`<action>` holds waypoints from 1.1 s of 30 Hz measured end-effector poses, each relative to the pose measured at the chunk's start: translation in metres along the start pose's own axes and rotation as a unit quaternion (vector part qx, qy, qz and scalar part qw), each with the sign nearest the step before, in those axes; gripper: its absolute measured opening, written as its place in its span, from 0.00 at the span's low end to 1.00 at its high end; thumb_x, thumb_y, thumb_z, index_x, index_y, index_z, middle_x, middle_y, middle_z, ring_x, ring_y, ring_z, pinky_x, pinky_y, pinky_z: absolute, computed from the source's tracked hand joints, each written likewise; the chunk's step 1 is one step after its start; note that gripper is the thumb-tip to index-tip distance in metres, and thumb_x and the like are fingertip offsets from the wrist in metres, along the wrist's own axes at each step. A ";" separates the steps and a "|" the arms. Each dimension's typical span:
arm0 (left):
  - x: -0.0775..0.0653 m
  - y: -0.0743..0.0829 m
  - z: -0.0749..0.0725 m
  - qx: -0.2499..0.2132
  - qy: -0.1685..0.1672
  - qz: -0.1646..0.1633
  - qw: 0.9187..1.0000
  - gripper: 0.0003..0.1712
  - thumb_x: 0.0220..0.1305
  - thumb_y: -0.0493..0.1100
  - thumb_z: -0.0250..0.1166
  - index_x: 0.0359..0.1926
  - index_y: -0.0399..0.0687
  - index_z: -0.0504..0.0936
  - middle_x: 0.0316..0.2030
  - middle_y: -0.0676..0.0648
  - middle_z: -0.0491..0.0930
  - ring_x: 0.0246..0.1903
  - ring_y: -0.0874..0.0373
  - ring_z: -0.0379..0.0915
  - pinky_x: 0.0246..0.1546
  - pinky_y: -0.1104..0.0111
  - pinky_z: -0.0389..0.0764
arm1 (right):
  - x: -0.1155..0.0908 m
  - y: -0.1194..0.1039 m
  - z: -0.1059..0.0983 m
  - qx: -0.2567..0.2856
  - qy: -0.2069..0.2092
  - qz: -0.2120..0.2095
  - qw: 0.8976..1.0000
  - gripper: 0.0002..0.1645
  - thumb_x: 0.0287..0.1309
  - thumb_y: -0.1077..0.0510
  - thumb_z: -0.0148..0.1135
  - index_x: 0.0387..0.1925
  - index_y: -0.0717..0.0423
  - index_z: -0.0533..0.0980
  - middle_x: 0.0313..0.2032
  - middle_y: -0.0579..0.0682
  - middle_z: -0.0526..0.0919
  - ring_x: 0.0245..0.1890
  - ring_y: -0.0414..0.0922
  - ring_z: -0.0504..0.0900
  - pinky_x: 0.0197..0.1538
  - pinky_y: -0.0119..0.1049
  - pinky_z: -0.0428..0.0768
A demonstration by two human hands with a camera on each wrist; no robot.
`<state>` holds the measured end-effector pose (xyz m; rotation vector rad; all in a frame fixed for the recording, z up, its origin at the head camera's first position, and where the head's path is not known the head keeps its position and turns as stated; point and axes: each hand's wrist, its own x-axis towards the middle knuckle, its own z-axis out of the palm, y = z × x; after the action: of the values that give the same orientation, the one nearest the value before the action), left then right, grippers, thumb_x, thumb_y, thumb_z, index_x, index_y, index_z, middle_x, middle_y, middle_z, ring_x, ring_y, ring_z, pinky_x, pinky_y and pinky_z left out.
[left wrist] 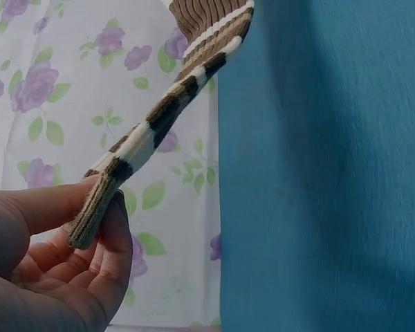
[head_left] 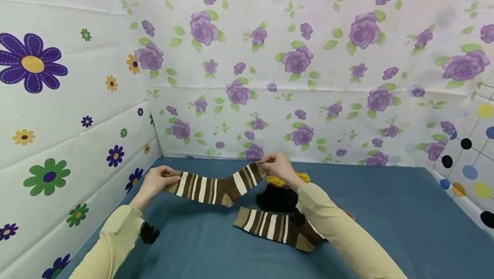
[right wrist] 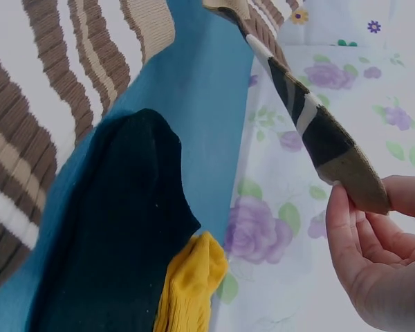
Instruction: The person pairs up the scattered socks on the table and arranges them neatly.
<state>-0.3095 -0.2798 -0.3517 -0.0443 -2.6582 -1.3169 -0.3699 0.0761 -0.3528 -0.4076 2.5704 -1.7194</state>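
Observation:
A brown sock with white and tan stripes (head_left: 204, 190) is stretched between my two hands above the table. My left hand (head_left: 157, 180) pinches its tan cuff, also seen folded between thumb and fingers in the left wrist view (left wrist: 83, 221). At the other end, my right hand (head_left: 278, 166) pinches the tan toe (right wrist: 349, 176). The sock's tan heel points down in the middle. A matching striped sock (head_left: 270, 226) lies flat on the table below, its toe end partly hidden by my right forearm.
A black sock (head_left: 275, 199) and a yellow sock (head_left: 287, 179) lie behind the flat striped one, close to my right forearm. Blue cloth covers the table (head_left: 200, 249). Flower-printed sheets (head_left: 247, 69) rise along the back and left edges.

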 end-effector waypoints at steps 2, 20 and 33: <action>0.001 0.003 0.002 0.003 -0.001 0.005 1.000 0.11 0.57 0.39 0.64 0.33 0.34 0.73 0.24 0.47 0.70 0.22 0.56 0.61 0.22 0.66 0.65 | -0.001 0.002 -0.003 0.000 0.002 -0.003 1.000 0.07 0.56 0.67 0.58 0.36 0.67 0.77 0.32 0.56 0.78 0.29 0.49 0.79 0.31 0.38 0.78; 0.011 0.019 0.019 0.000 -0.013 0.019 1.000 0.10 0.57 0.38 0.64 0.32 0.36 0.73 0.21 0.47 0.69 0.19 0.57 0.61 0.21 0.65 0.65 | -0.014 0.007 -0.035 -0.001 0.012 0.004 1.000 0.09 0.56 0.65 0.58 0.38 0.67 0.77 0.36 0.56 0.78 0.34 0.50 0.77 0.33 0.39 0.78; 0.014 0.031 0.035 -0.015 -0.027 0.026 0.999 0.09 0.56 0.37 0.65 0.33 0.35 0.74 0.23 0.46 0.71 0.20 0.56 0.62 0.21 0.65 0.66 | -0.022 0.019 -0.057 -0.027 0.025 0.000 0.999 0.09 0.56 0.65 0.59 0.38 0.68 0.77 0.36 0.57 0.78 0.34 0.51 0.78 0.33 0.39 0.78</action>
<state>-0.3252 -0.2335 -0.3455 -0.1548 -2.6625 -1.3571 -0.3615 0.1391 -0.3506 -0.3711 2.6565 -1.6833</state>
